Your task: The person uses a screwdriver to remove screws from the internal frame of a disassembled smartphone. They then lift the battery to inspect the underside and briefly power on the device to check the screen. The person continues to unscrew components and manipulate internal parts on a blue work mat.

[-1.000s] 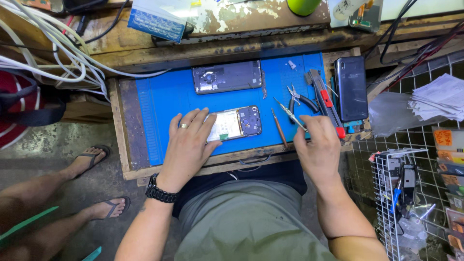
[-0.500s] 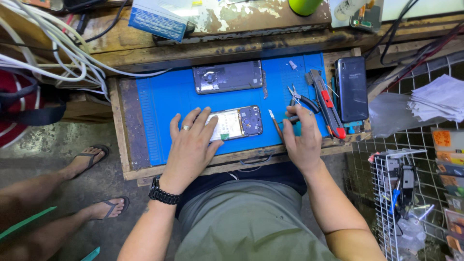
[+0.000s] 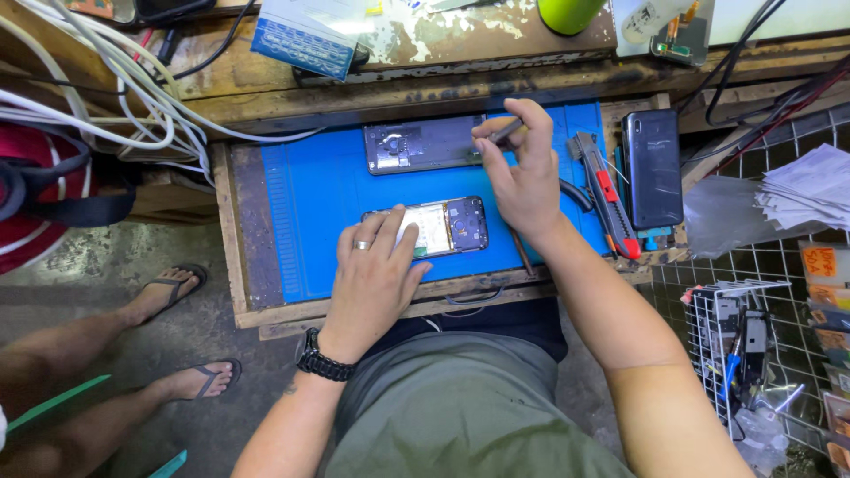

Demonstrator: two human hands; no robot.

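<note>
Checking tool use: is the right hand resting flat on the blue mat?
No, the right hand is raised over the upper phone, pinching a thin tool.

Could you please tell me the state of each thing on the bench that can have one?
Near phone: opened, board exposed, flat under left hand.
Far phone shell: opened, flat on blue mat.
Thin tool: pinched in right hand.
Black phone: lying flat.
Red utility knife: resting, untouched.
</note>
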